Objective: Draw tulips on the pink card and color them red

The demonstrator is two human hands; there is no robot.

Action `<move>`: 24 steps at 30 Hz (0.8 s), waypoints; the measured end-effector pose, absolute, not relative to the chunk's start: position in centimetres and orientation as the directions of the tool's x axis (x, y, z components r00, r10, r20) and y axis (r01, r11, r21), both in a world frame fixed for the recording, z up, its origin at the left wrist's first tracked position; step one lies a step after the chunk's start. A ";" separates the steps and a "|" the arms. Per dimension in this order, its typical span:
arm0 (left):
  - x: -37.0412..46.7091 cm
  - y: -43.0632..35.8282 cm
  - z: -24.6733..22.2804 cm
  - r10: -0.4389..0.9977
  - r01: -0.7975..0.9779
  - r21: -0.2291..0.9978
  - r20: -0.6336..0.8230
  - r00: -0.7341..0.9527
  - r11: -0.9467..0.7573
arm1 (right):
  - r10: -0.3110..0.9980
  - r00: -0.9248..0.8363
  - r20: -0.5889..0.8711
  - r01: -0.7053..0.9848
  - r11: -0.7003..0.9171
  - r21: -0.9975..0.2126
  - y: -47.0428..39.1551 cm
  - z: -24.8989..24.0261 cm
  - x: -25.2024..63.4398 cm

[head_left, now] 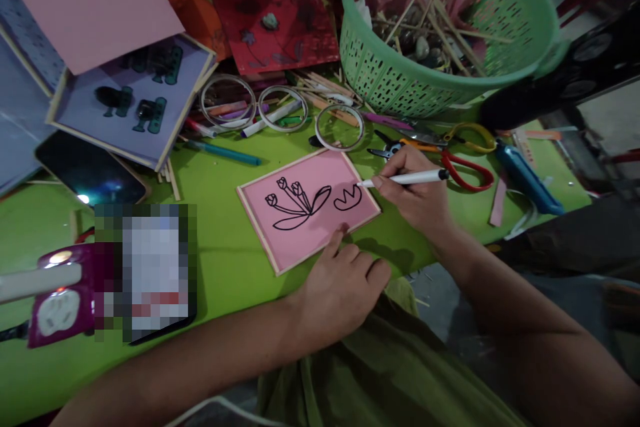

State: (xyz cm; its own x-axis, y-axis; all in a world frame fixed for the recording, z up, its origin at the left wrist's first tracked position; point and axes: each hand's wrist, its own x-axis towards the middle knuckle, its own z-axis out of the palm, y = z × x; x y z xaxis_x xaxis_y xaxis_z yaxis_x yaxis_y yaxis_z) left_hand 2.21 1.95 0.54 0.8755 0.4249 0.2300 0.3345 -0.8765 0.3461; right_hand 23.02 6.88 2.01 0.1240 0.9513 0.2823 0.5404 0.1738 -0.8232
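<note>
A pink card (295,247) framed with thin wooden sticks lies on the green table. Drawn on it in black are a bunch of tulip-like flowers with leaves and, to the right, a jagged cup-shaped outline. My right hand (417,197) grips a white marker (413,178) with a black end, its tip at the top of that outline. At the card's lower edge rests my left hand (347,280), index finger stretched onto the pink surface and the other fingers loosely bent. Nothing shows in its grasp; its thumb is hidden.
Behind the card lie tape rolls (340,127), a teal pen (225,152) and several markers. A green basket (400,80) of sticks and stones stands at the back. Scissors (470,173) are on the right. Phones (93,173), framed cards (133,103) and a purple power socket (60,300) occupy the left.
</note>
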 end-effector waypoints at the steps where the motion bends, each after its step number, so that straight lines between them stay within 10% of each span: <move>1: 2.2 1.9 0.5 0.425 0.334 0.346 0.230 0.876 -0.877 | 0.951 0.123 0.283 0.535 0.177 -0.826 6.9 2.0 23.0; 24: 2.3 2.1 0.8 0.415 0.335 0.349 0.183 0.891 -0.875 | 0.984 0.000 0.176 0.474 0.155 -0.867 5.5 2.7 23.0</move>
